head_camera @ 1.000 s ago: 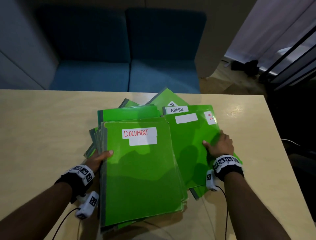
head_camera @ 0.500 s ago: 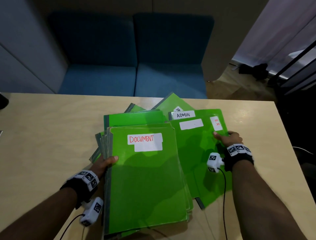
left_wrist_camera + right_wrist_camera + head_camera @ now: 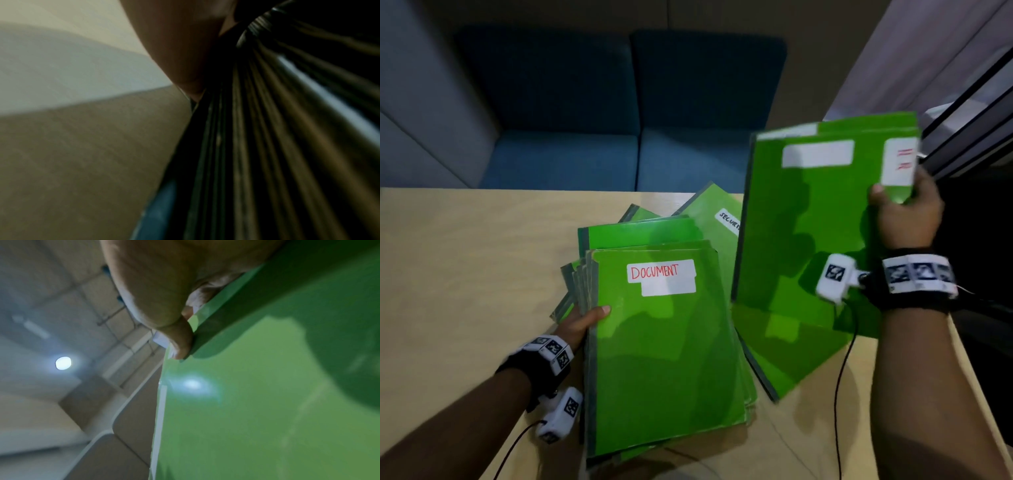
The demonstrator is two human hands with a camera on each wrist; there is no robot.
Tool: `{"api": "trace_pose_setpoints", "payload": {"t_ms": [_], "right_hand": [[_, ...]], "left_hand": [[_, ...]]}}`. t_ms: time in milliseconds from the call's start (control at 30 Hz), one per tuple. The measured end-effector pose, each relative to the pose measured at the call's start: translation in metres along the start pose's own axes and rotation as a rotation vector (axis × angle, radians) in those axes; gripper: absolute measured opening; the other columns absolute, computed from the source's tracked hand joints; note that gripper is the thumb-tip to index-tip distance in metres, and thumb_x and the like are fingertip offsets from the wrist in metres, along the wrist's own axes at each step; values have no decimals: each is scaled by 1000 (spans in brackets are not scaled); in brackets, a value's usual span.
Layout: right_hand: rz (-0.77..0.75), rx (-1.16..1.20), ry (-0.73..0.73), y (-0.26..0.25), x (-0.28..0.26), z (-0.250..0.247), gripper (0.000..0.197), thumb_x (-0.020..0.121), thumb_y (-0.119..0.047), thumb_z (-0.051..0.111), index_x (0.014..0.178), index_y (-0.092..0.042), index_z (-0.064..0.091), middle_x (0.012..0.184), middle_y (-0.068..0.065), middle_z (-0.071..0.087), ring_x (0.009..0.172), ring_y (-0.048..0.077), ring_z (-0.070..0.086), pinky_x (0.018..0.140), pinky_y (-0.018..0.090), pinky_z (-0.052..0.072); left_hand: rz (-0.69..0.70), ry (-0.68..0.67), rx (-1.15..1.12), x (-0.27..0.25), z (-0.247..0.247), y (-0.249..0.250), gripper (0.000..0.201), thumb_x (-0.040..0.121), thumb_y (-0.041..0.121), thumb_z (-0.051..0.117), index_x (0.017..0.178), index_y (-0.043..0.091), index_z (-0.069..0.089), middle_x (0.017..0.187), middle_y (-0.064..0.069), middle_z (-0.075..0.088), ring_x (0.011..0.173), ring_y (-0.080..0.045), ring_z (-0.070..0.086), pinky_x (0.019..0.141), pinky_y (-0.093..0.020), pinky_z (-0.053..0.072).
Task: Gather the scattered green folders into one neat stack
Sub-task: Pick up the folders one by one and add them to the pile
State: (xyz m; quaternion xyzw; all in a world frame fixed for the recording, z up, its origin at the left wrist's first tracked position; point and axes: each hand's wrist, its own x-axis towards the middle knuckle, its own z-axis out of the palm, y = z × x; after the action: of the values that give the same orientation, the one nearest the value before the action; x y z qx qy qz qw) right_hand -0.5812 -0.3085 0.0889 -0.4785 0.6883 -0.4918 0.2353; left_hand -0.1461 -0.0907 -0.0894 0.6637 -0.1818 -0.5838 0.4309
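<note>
- While the left hand [image 3: 582,322] grips the big pile [image 3: 664,342], the right hand [image 3: 904,212] pinches lifted folders [image 3: 808,222].
- Next, I think: lay them on top, edges even.

A pale wood worktop [image 3: 465,274] fills the lower part of the head view. Behind its far edge stands a blue two-seat sofa [image 3: 619,113] set between grey partition walls [image 3: 417,113]. At the upper right hangs a light curtain [image 3: 914,51] beside dark window bars [image 3: 969,113]. The right wrist view shows a tiled ceiling [image 3: 68,293] with a round lamp [image 3: 63,363] lit.
</note>
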Motion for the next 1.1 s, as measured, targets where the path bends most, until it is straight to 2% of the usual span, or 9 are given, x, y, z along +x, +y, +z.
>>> {"api": "trace_pose_setpoints", "payload": {"t_ms": [267,400,567,667,833,900,967,1033,1100], "right_hand": [[236,165,-364,14,-58,48,48,75,-18,74,119,-36,66,106,10,73,95,28,70,86,45,57],[369,99,-562,51,-127,89,54,83,-6,72,133,-18,56,118,18,67,97,26,65,76,29,58],[525,86,-644,70,-186,117,48,86,-9,67,120,-42,59,106,-5,64,91,19,65,71,35,58],[565,106,-665,80,-196,120,43,82,-14,67,109,-47,62,111,-4,67,101,27,66,88,54,54],[615,139,-678,77,-200,118,53,85,-9,66,133,-29,54,129,0,61,109,23,62,89,45,55],[561,67,-723,70,-203,117,50,90,-8,63,136,-21,52,130,0,60,103,18,61,71,22,54],[499,-32,-759,66,-207,114,47,93,-9,60,138,-15,49,128,3,61,95,14,59,57,7,41],[473,-111,-819,64,-203,114,43,95,-14,57,137,-9,48,126,5,61,88,11,57,50,6,39],[428,-220,-850,58,-191,116,48,96,-26,58,138,-7,44,131,8,57,89,12,59,59,10,47]], "left_hand": [[-16,10,12,17,-15,-16,114,45,55,88,143,16,43,134,-12,57,124,-36,52,109,-55,34],[-33,10,33,13,-15,-14,113,45,62,83,142,18,44,133,-8,58,125,-32,52,110,-51,34],[-27,8,56,-15,5,13,112,62,59,80,151,17,28,147,-7,42,136,-28,40,114,-43,27],[18,-5,194,-16,5,16,155,26,93,61,153,13,20,155,-11,31,141,-30,32,114,-41,24],[78,-50,429,-33,13,35,183,-2,103,28,150,1,19,154,-18,27,142,-32,26,100,-23,27],[68,-42,419,-32,12,33,180,1,103,29,149,3,20,148,-15,33,140,-31,29,91,-17,27],[4,-23,288,-26,11,27,153,31,97,53,151,9,19,151,-9,31,139,-30,31,104,-27,27],[-122,-2,104,-22,12,25,88,84,47,64,152,13,21,152,-13,34,135,-30,37,110,-39,26],[-157,48,85,-12,10,19,60,97,14,51,151,11,24,147,-13,39,132,-31,39,110,-41,27]]}}
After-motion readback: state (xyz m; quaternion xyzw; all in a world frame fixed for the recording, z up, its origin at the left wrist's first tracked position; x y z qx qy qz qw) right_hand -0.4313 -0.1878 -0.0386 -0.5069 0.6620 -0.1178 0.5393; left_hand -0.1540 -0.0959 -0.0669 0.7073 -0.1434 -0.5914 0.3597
